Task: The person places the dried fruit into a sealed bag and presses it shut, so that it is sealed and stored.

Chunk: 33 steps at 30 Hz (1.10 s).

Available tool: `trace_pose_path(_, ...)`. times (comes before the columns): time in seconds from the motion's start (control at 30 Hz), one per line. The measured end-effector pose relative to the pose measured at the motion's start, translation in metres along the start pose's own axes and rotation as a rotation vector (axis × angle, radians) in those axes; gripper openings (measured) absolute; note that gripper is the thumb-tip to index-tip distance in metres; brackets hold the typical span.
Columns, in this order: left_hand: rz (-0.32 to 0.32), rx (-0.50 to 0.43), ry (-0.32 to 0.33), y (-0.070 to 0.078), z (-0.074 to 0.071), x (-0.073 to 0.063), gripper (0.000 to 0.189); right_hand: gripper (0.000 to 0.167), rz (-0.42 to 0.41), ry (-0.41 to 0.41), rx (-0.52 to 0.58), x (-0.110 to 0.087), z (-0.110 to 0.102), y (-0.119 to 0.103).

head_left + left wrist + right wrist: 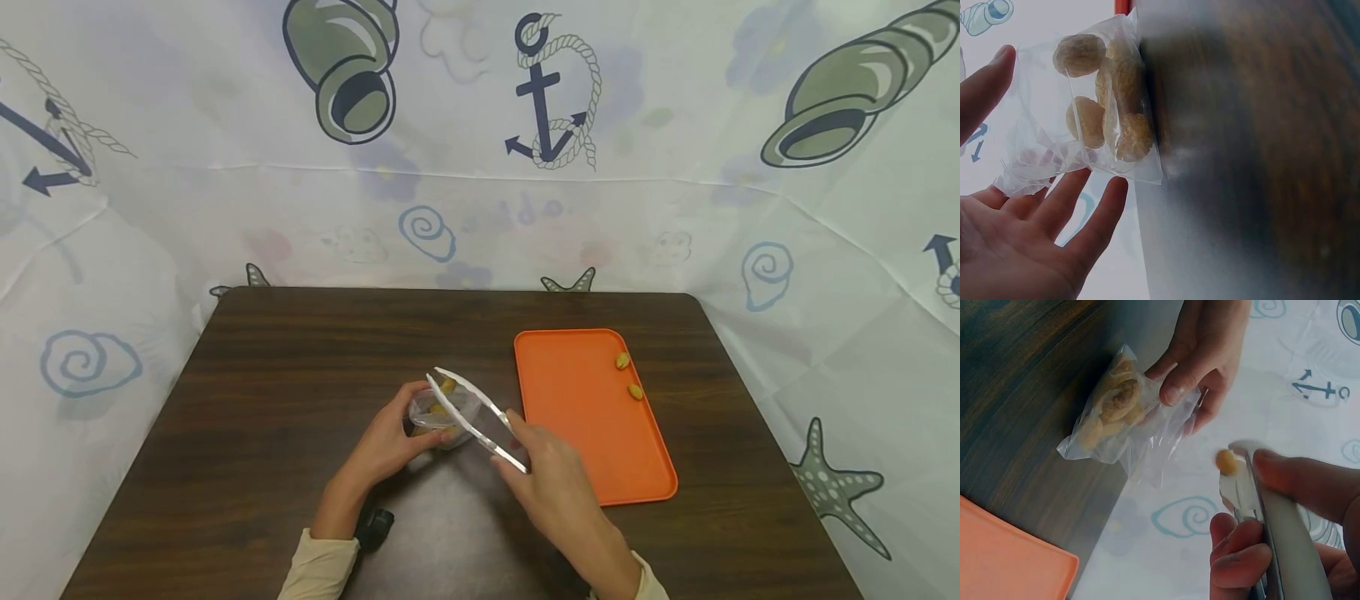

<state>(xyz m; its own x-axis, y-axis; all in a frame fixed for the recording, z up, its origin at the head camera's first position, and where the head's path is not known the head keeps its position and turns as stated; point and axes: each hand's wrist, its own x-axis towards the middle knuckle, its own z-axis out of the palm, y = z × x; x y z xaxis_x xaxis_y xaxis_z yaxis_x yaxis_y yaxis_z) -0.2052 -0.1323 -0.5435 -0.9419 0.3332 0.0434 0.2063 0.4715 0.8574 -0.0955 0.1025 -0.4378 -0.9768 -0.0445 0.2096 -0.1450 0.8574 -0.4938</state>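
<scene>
My left hand [381,442] holds a clear plastic bag [1157,444] upright by its upper part, thumb on one side and fingers on the other. Several tan, wrinkled, nut-like pieces [1127,134] fill the bag's bottom. In my right hand [555,479] is a pair of metal tongs [501,451], gripped between thumb and curled fingers. Near the tong tips, above the bag's mouth, a small yellow-brown piece [1225,462] shows between the arms. Two similar pieces, an upper one [622,360] and a lower one [635,391], lie along the right side of an orange tray [570,417].
The tray rests on a dark wooden table [315,333], to the right of the bag. A black wrist device [375,529] is on my left wrist. A patterned white cloth [480,225] hangs behind and around the table.
</scene>
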Motion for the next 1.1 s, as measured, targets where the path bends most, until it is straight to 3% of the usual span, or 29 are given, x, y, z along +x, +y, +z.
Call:
trace_pose_path(0.37, -0.009, 0.001, -0.002, 0.003, -0.001, 0.000, 0.082, 0.061, -0.001, 0.039, 0.014, 0.002, 0.000, 0.006)
trace_pose_path(0.53, -0.001, 0.009, -0.002, 0.003, -0.002, 0.000, 0.079, 0.048, 0.034, 0.027, 0.032, 0.004, -0.006, 0.012)
trace_pose_path(0.67, -0.003, 0.001, -0.010, 0.002, -0.001, 0.000, 0.080, 0.041, 0.112, 0.015, 0.084, 0.007, -0.013, 0.021)
trace_pose_path(0.9, -0.023, 0.003, -0.028, 0.001, 0.000, 0.000, 0.079, 0.046, 0.260, 0.005, 0.111, 0.012, -0.028, 0.043)
trace_pose_path(1.1, -0.023, -0.003, -0.034, 0.001, -0.001, 0.000, 0.079, 0.054, 0.326, 0.034, 0.121, 0.015, -0.037, 0.065)
